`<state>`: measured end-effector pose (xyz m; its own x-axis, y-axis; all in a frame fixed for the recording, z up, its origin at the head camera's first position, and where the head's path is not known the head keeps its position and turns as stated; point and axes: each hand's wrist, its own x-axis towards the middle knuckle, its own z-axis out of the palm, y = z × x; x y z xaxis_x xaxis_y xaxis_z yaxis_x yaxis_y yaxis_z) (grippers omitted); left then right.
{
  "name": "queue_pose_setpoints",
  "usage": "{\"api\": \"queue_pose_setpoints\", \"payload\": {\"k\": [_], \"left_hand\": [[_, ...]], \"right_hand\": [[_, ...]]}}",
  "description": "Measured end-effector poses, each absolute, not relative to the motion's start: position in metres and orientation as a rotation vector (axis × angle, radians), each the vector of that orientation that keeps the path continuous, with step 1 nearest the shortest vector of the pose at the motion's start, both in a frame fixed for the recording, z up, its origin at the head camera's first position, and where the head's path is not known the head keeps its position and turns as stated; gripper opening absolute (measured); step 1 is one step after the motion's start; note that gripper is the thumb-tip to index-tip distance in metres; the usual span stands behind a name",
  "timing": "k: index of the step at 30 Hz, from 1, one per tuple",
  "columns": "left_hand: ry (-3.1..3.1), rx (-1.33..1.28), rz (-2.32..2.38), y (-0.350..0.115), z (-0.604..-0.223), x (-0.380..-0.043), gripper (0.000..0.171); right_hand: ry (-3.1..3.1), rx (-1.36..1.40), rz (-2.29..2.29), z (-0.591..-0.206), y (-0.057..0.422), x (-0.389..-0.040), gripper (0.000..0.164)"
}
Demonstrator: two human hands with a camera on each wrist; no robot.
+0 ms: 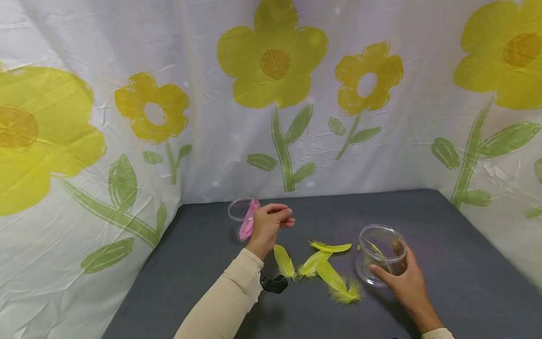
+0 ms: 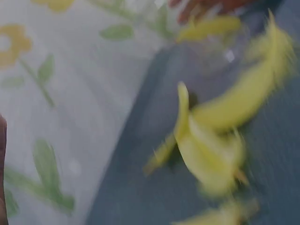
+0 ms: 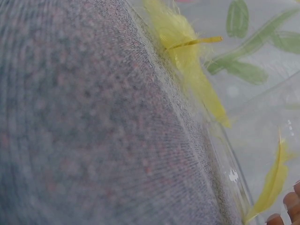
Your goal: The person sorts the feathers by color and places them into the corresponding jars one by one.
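Observation:
My right hand [image 1: 408, 282] grips a clear plastic jar [image 1: 383, 259] at the right of the table, thumb at the near side. A thin yellow feather [image 1: 374, 248] leans inside it; the right wrist view shows this feather [image 3: 274, 183] beside the fingertips [image 3: 291, 202]. My left hand [image 1: 271, 223] is raised over the back left of the table, its fingers bent and nothing visible between them. Just left of it, a pink feather [image 1: 248, 223] stands in another clear jar [image 1: 242, 201], partly hidden behind the hand. Yellow feathers [image 1: 332, 278] lie between the hands.
The dark grey table [image 1: 322, 320] carries several loose yellow feathers [image 2: 211, 154] in a cluster near its middle. A white cloth [image 1: 203, 141] printed with yellow flowers hangs behind and along both sides. A black object [image 1: 275, 284] sits under my left wrist.

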<state>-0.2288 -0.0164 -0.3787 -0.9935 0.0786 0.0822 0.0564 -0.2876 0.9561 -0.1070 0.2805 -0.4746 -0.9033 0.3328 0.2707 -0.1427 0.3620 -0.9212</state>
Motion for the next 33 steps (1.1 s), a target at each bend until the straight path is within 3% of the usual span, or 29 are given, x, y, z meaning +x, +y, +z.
{"api": "queue_pose_setpoints", "payload": {"k": [14,27,33], "left_hand": [[2.252,-0.141,2.163,-0.056,-0.456,-0.234,0.014],[2.320,-0.169,2.043,-0.055,-0.475,-0.231,0.021],[2.314,-0.138,2.056,-0.054,-0.478,-0.230,0.011]], "right_hand": [[-2.207,-0.165,1.597,-0.475,0.279,-0.107,0.096],[-2.193,-0.187,1.620,-0.475,0.281,-0.108,0.094],[-2.219,-0.191,1.612,-0.476,0.280,-0.109,0.095]]}}
